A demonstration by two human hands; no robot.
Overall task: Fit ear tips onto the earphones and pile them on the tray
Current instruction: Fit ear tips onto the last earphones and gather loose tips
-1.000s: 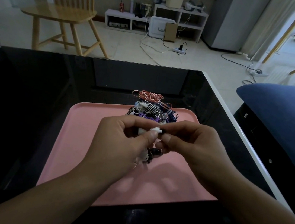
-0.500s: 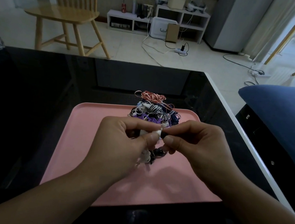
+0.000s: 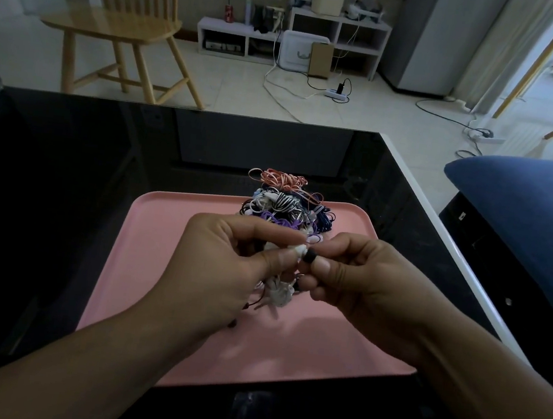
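— What are the hands doing?

— Both are raised over the pink tray (image 3: 172,266). The left hand (image 3: 227,265) is closed, thumb and forefinger pinching a white earbud (image 3: 301,249). The right hand (image 3: 360,281) is closed too, pinching a small black ear tip (image 3: 309,257) that sits right against the earbud's end (whether it is fully seated, I cannot tell).

— And the rest of that earphone?

— Its white cable (image 3: 277,292) hangs bunched below the left fingers, just above the tray.

— Where is the pile?

— A tangle of coiled earphones (image 3: 285,207), orange, striped black-and-white, purple and dark blue, sits at the tray's far edge, just beyond the hands.

— What is the tray on?

— A glossy black table (image 3: 64,185), with a wooden chair (image 3: 124,23) on the floor behind.
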